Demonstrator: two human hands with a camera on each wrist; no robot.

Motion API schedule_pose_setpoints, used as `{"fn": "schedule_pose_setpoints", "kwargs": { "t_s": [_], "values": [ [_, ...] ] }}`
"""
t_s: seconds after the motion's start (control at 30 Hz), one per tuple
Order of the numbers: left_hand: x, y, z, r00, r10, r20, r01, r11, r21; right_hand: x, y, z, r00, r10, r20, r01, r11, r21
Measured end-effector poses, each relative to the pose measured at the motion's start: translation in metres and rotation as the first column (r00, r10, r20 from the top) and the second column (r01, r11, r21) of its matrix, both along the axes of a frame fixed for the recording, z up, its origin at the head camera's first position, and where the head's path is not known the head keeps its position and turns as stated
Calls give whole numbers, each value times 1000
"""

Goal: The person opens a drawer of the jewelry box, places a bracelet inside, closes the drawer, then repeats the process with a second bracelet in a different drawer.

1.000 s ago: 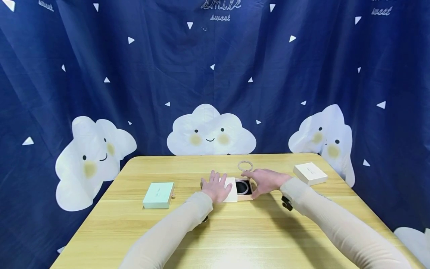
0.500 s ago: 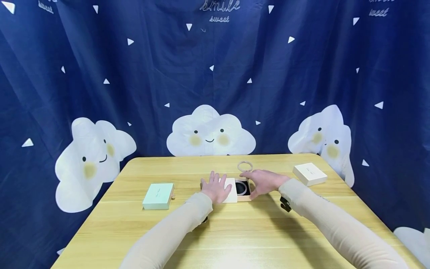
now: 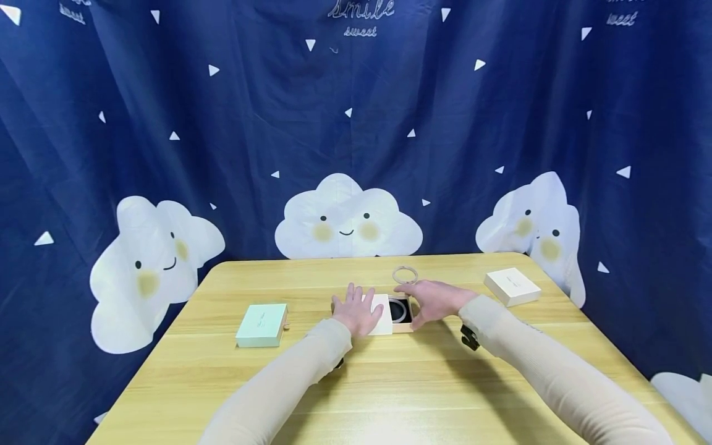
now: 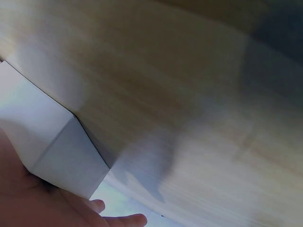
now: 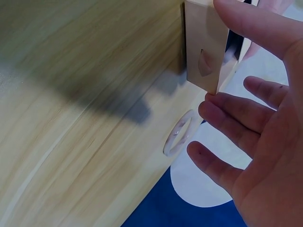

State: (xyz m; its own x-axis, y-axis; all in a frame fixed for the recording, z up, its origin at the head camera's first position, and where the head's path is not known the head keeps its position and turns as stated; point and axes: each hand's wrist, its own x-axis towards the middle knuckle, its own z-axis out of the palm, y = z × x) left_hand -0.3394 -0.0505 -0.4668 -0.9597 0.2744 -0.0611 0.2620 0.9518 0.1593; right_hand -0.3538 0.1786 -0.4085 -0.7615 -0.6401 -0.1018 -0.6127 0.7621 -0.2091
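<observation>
White box sleeve (image 3: 386, 319) sits under the spread left hand (image 3: 356, 311); right hand (image 3: 436, 301) pinches the drawer (image 5: 203, 35), likely closing; next, push evenly.

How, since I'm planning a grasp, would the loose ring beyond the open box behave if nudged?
The loose ring lies flat on the table, so it would probably slide rather than roll. Its slim band and open centre suggest little weight; its surface looks smooth, perhaps slippery.
</observation>
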Motion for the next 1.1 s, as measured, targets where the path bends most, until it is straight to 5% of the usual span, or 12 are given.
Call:
{"fn": "schedule_pose_setpoints", "kwargs": {
  "t_s": [0.73, 1.1],
  "values": [
    [3, 3, 7, 1000, 11, 9, -11, 1000, -8, -3, -4, 0, 1000, 29, 7, -29, 1000, -9],
    [-3, 3, 2, 1000, 16, 25, -16, 999, -35, -6, -5, -5, 999, 34, 5, -34, 999, -10]
  ]
}}
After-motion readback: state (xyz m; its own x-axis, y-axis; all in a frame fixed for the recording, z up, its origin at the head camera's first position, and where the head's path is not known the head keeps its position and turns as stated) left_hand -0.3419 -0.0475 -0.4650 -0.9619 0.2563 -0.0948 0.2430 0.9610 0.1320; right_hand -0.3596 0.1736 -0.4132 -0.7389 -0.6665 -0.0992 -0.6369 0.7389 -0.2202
